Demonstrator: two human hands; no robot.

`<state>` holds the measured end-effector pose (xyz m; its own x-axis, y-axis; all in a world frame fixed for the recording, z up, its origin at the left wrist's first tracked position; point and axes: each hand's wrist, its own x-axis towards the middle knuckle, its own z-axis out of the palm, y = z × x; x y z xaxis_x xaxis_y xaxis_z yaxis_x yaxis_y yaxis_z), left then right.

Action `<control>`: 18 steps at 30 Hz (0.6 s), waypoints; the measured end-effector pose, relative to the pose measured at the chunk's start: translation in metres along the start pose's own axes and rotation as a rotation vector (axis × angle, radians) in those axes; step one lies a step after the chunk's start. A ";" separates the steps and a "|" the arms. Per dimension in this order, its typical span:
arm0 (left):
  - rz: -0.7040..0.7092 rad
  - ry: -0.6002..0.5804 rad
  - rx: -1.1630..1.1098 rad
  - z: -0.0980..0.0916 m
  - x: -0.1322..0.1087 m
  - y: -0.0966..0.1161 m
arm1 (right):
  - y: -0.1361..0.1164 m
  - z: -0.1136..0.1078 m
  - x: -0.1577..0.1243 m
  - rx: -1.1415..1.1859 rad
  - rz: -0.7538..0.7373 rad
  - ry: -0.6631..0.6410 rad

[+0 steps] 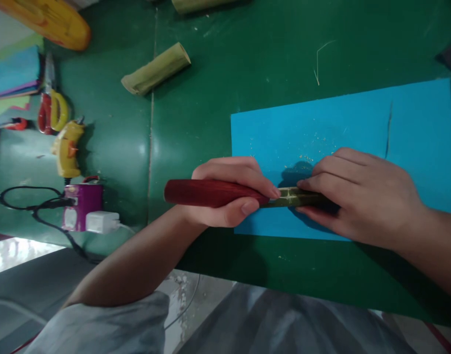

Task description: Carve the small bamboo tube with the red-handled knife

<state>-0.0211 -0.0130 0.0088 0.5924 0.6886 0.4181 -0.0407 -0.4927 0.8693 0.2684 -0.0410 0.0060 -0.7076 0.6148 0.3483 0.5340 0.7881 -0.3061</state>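
Observation:
My left hand point(231, 191) is closed round the dark red handle point(207, 192) of a tool, probably a knife; its blade is hidden at the fingertips. The tool's tip meets a thin green bamboo stick point(297, 197) that lies on a blue sheet point(358, 128). My right hand point(358, 196) is closed over the stick and presses it down on the sheet; the stick's right end is hidden under that hand. Pale cut marks show on the stick between the two hands.
The green table point(218, 88) carries a short bamboo tube point(157, 69), another at the top edge point(196, 5), scissors point(52, 110), a yellow glue gun point(67, 147), a purple power strip with a white plug point(85, 206), coloured paper point(14, 73) and shavings on the sheet. The table's near edge runs by my lap.

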 end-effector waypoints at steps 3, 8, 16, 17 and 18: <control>-0.021 0.017 0.026 -0.001 -0.001 -0.001 | 0.000 0.000 0.000 0.004 -0.002 0.003; -0.019 0.004 0.034 0.000 0.001 0.002 | 0.000 0.000 0.000 0.013 -0.002 -0.006; -0.011 -0.013 0.053 0.000 0.002 0.005 | 0.001 0.001 0.001 0.025 0.001 -0.005; -0.004 -0.011 0.050 0.000 0.003 0.005 | 0.001 0.001 0.001 0.024 0.003 -0.003; 0.003 -0.008 0.044 0.000 0.003 0.005 | 0.001 0.001 0.001 0.022 0.006 -0.003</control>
<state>-0.0192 -0.0135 0.0145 0.5987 0.6832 0.4181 -0.0068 -0.5177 0.8556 0.2676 -0.0398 0.0048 -0.7061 0.6191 0.3437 0.5275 0.7837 -0.3279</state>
